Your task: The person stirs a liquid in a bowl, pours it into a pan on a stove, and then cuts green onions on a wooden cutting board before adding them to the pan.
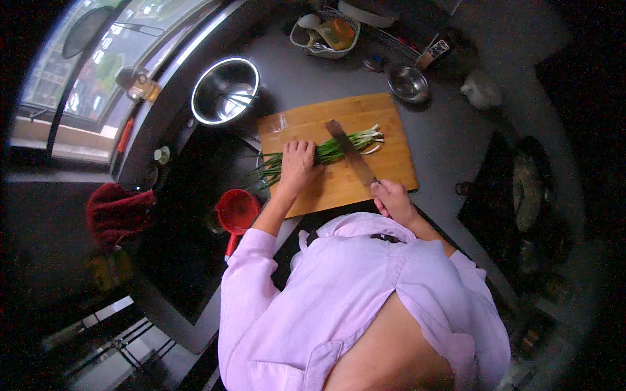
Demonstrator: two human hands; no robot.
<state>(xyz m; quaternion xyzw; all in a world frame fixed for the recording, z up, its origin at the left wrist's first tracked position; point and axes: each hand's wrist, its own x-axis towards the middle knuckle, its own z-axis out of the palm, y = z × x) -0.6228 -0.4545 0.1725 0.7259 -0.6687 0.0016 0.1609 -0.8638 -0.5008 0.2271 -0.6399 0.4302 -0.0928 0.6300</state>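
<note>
A bunch of green onions (332, 150) lies across a wooden cutting board (342, 188), white root ends to the right and green tips past the board's left edge. My left hand (297, 163) presses down on the green stalks with its fingers together. In my right hand (393, 201) is the handle of a kitchen knife (353, 155). The broad blade slants over the stalks, to the right of my left hand. Whether its edge touches them or the board, I cannot tell.
Beyond the board stand a large metal bowl (208, 90), a small metal bowl (408, 84) and a basket (323, 53) of food items. A red strainer or ladle (237, 211) rests by the dark sink area at left. At right is a pan (527, 190) on a dark stove.
</note>
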